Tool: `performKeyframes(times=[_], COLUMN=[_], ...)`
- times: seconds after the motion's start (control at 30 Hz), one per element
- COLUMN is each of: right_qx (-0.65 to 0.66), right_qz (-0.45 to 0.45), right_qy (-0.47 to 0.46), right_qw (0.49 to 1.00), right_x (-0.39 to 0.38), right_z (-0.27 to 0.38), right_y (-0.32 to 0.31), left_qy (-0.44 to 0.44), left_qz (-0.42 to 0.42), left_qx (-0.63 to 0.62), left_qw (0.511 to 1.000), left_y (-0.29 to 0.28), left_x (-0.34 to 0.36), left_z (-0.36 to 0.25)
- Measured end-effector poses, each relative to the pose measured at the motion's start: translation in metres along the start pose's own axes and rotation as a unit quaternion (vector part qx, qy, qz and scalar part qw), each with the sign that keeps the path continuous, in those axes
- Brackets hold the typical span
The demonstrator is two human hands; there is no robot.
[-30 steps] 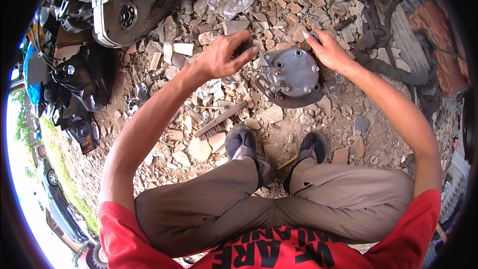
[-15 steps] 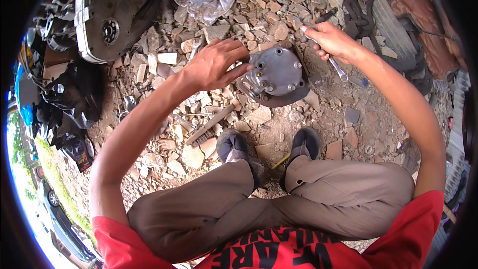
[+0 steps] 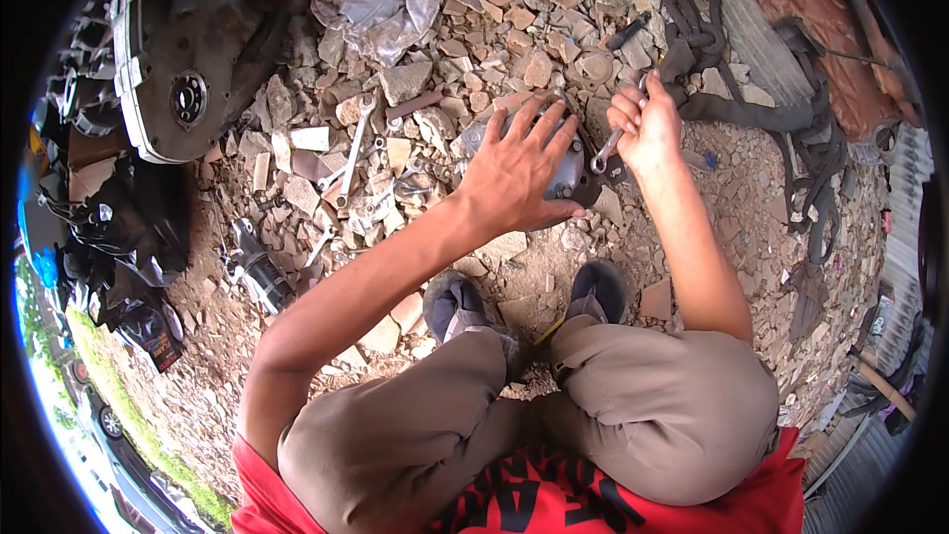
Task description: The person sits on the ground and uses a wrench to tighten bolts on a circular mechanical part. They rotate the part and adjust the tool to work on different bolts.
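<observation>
Centrally, left hand (image 3: 516,170) lies spread, grip wide, on round grey metal cover (image 3: 571,176) upon rubble ground (image 3: 554,277); right hand (image 3: 647,124), grip closed on wrench (image 3: 605,153), meets cover's right edge; loose spanners (image 3: 351,153) lie left.

Rubble ground (image 3: 554,277) with wrenches (image 3: 354,143), metal cover (image 3: 571,173)

Left hand (image 3: 519,173): arm extended forward, palm down, fingers spread flat and pressing downward. Right hand (image 3: 647,129): forearm raised, wrist slightly bent, fingers curled closed in a fist-like grip. Person squatting, knees bent, both forearms bare.
</observation>
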State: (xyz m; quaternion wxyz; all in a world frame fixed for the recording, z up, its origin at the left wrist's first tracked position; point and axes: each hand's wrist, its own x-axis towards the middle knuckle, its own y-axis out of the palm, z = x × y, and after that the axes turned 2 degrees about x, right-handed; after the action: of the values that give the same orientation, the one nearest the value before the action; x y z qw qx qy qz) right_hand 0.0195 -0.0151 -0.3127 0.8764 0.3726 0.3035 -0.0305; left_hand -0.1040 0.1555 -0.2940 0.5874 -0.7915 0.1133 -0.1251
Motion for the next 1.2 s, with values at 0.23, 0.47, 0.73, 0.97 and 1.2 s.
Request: performKeyframes(times=[0.23,0.47,0.73,0.97,1.2], right_qx=[0.049,-0.032,-0.054,-0.119,-0.093], right_qz=[-0.049,-0.073,-0.068,0.104,0.091], right_qy=[-0.14,-0.175,-0.188,-0.176,-0.105], right_qw=[0.988,0.981,0.978,0.972,0.986], right_x=[0.006,0.001,-0.009,-0.004,0.008], right_z=[-0.025,-0.027,-0.025,-0.028,-0.029], right_y=[0.001,0.021,0.032,0.038,0.037], left_qy=[-0.005,0.008,0.052,0.061,0.053], left_qz=[-0.029,-0.019,-0.04,-0.04,-0.034], left_qx=[-0.024,-0.033,-0.052,-0.081,-0.071], left_qw=[0.999,0.999,0.997,0.994,0.995], left_y=[0.0,-0.001,0.006,0.009,0.005], left_x=[-0.002,-0.001,-0.006,-0.004,0.0], left_z=[0.0,0.004,0.011,0.014,0.014])
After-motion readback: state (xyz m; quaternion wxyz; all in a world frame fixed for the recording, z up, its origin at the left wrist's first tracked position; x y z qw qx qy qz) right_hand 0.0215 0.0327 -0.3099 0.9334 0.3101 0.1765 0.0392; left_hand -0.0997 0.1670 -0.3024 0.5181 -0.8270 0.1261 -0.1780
